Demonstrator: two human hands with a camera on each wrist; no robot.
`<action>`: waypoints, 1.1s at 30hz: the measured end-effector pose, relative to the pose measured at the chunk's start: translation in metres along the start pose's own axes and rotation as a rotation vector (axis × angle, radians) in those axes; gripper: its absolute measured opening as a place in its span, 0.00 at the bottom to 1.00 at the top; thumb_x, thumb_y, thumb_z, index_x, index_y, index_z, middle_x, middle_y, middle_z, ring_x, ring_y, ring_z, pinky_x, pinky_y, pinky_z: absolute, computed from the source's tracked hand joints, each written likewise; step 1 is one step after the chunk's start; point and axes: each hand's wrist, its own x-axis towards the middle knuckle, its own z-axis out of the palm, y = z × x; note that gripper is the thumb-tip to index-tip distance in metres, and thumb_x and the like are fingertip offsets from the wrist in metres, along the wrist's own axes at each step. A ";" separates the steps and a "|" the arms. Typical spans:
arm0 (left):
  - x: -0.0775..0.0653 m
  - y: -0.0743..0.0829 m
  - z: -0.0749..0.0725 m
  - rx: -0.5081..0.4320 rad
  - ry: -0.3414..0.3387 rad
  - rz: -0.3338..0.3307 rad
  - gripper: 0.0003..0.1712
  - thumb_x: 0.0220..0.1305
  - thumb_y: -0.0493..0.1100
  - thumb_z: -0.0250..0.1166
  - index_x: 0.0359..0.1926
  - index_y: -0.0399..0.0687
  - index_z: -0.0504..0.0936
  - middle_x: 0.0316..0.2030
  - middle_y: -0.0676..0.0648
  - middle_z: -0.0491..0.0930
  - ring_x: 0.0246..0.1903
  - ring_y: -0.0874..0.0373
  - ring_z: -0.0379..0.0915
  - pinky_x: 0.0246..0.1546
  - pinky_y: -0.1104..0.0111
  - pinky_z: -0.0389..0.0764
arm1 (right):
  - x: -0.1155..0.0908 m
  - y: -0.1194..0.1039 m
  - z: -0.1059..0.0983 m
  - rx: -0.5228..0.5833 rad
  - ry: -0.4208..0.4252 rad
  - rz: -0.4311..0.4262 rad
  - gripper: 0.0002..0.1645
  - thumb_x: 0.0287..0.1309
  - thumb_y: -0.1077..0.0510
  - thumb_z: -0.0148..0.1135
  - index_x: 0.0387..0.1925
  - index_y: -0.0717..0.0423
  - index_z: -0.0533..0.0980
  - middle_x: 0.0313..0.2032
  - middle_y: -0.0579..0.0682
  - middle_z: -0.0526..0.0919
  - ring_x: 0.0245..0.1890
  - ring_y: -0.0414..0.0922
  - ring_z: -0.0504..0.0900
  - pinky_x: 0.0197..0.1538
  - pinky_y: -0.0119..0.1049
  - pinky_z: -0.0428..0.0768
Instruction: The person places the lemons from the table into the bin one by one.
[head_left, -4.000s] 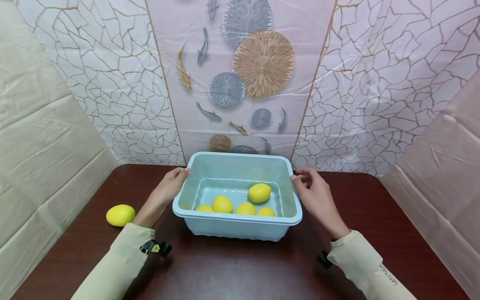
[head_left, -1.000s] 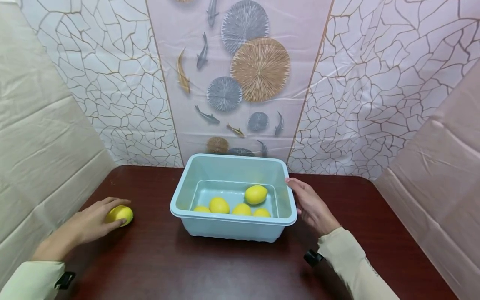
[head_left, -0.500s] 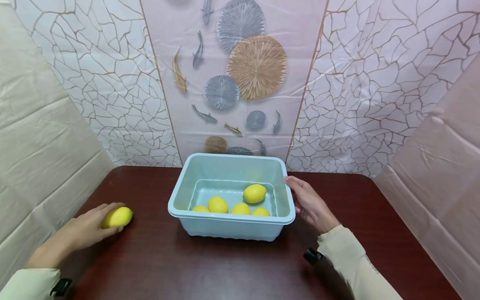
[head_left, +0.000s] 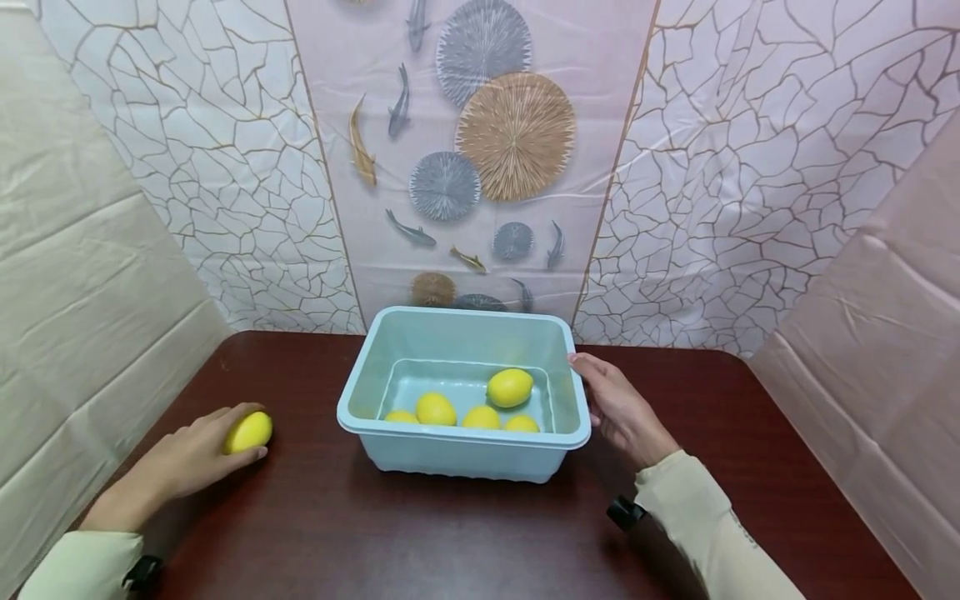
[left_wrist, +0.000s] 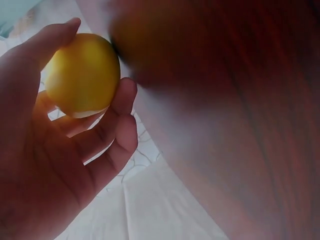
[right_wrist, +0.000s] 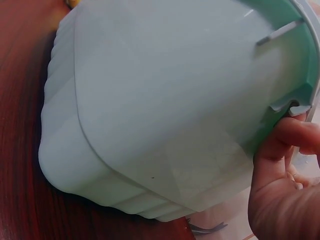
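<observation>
On the left of the head view my left hand curls round a yellow lemon, its thumb on the near side and fingers over the far side. The left wrist view shows the same lemon between thumb and fingers, close against the table surface. A light blue plastic basin stands at mid-table with several lemons inside, some partly hidden by its front wall. My right hand holds the basin's right rim, thumb on top. From the right wrist, the basin's outer side fills most of the view.
The dark red-brown table has rounded far corners. Right behind the basin hangs a patterned cloth backdrop. Beige cloth walls close in the left and right sides.
Over four seconds my left hand has left the basin's left rim and taken hold of the lemon at left. In the last half second hand and lemon shifted slightly right. My right hand stays on the rim.
</observation>
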 end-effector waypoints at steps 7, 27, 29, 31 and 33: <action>0.003 0.011 -0.001 -0.016 0.014 -0.013 0.39 0.65 0.62 0.72 0.68 0.48 0.72 0.54 0.38 0.81 0.33 0.52 0.76 0.24 0.59 0.70 | 0.000 0.001 0.000 0.004 -0.006 0.000 0.30 0.83 0.46 0.49 0.70 0.65 0.65 0.33 0.47 0.79 0.14 0.34 0.68 0.18 0.23 0.65; 0.016 0.080 -0.032 -0.230 0.330 0.102 0.32 0.65 0.47 0.74 0.65 0.53 0.70 0.42 0.46 0.79 0.33 0.52 0.73 0.32 0.61 0.73 | -0.001 -0.002 0.001 -0.005 -0.006 -0.007 0.32 0.83 0.44 0.50 0.72 0.64 0.64 0.34 0.48 0.80 0.13 0.35 0.69 0.18 0.24 0.66; 0.018 0.088 -0.035 -0.255 0.354 0.114 0.32 0.66 0.46 0.73 0.65 0.51 0.68 0.41 0.45 0.78 0.33 0.52 0.73 0.32 0.61 0.73 | -0.001 -0.002 0.000 -0.010 0.000 -0.004 0.32 0.83 0.44 0.50 0.72 0.64 0.64 0.33 0.47 0.80 0.13 0.35 0.69 0.18 0.24 0.67; 0.020 0.096 -0.038 -0.273 0.366 0.128 0.31 0.67 0.45 0.72 0.66 0.49 0.68 0.42 0.44 0.78 0.34 0.51 0.73 0.33 0.61 0.74 | -0.001 -0.001 0.000 -0.011 0.003 -0.002 0.32 0.83 0.44 0.49 0.71 0.64 0.64 0.32 0.47 0.79 0.13 0.35 0.68 0.18 0.24 0.67; 0.022 0.103 -0.041 -0.287 0.369 0.136 0.31 0.67 0.44 0.71 0.66 0.48 0.68 0.43 0.44 0.78 0.35 0.51 0.73 0.35 0.60 0.75 | 0.000 0.000 0.000 -0.007 0.001 -0.003 0.31 0.83 0.45 0.49 0.71 0.64 0.64 0.33 0.47 0.79 0.13 0.35 0.69 0.18 0.24 0.66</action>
